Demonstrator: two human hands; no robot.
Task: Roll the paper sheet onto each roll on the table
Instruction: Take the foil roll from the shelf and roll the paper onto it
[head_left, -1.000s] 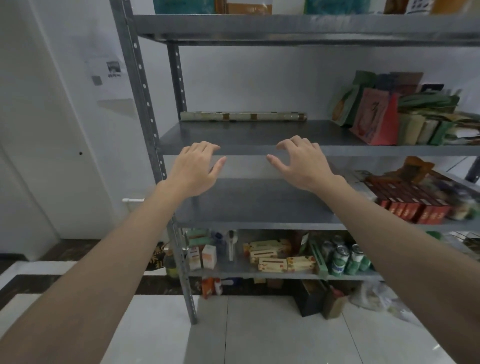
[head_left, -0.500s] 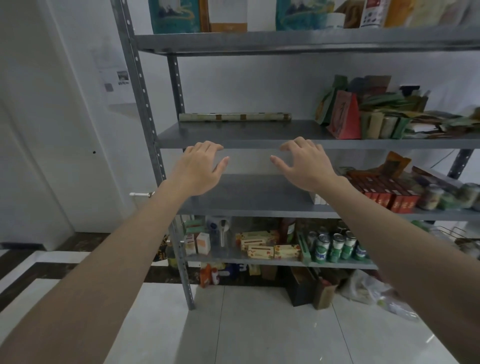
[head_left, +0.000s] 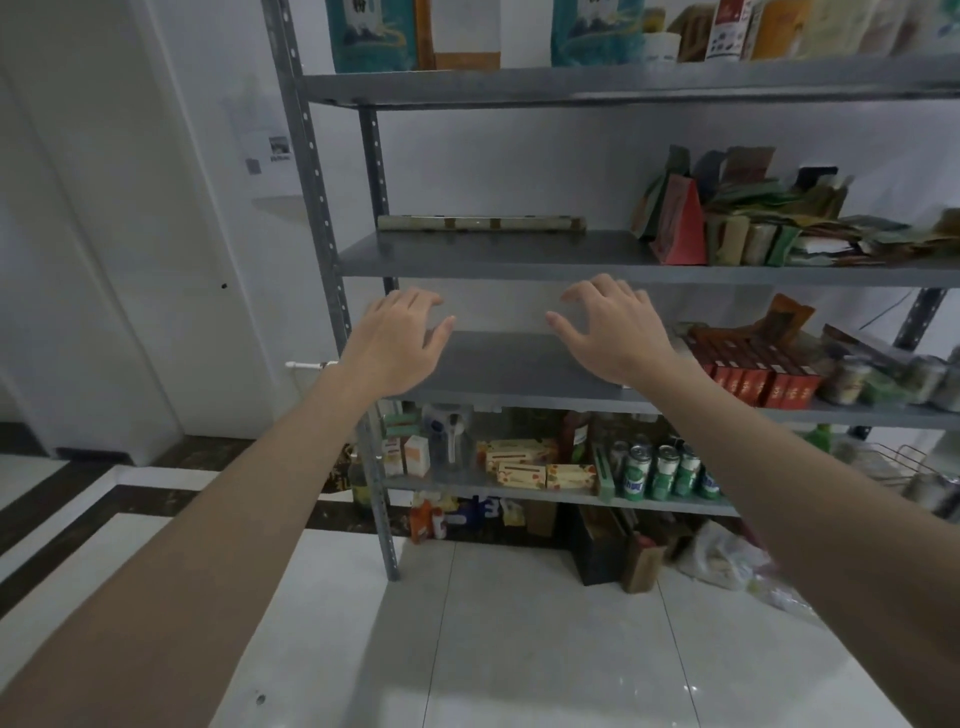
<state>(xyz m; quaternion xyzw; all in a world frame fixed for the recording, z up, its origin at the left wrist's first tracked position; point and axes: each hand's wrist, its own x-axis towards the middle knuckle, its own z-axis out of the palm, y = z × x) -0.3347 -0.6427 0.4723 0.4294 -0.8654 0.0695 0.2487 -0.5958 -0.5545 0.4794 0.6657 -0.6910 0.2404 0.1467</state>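
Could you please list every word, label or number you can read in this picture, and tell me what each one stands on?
No text here can be read.
Wall notice: print and a small dark square, too blurred to read.
Top-shelf bags: printing too blurred to read.
Green cans: labels too small to read.
Red boxes: markings too small to read.

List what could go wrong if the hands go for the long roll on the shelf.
1. The roll lies at the back of its shelf, above the open left hand and right hand. A careless pull might send it rolling off the front edge.
2. Its right end is close to the packets, so swinging it out could topple them.
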